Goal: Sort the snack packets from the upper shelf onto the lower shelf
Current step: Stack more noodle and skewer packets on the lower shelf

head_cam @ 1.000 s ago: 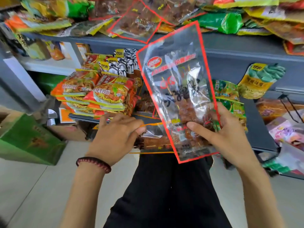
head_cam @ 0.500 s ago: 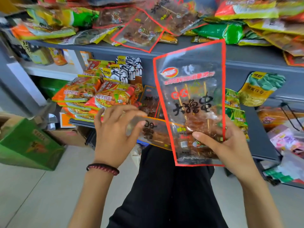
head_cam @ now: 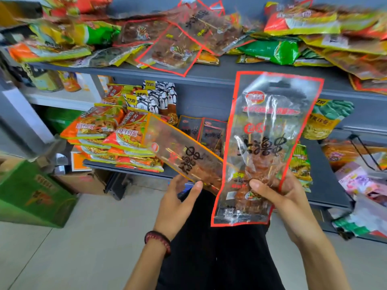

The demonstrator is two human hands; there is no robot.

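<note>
Your right hand (head_cam: 278,195) pinches the red-edged packet (head_cam: 266,143) upright, label readable | your left hand (head_cam: 178,201) grips the orange-edged packet (head_cam: 184,158) tilted toward the lower shelf (head_cam: 129,170) | likely matching them to the skewer packets (head_cam: 201,130) standing there.

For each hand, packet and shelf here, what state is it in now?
Left hand: holds the orange-edged packet.
Right hand: holds the red-edged packet.
Orange-edged packet: sealed, tilted.
Red-edged packet: sealed, nearly upright.
Upper shelf: covered in loose, jumbled packets.
Noodle packets: stacked on the lower shelf.
</note>
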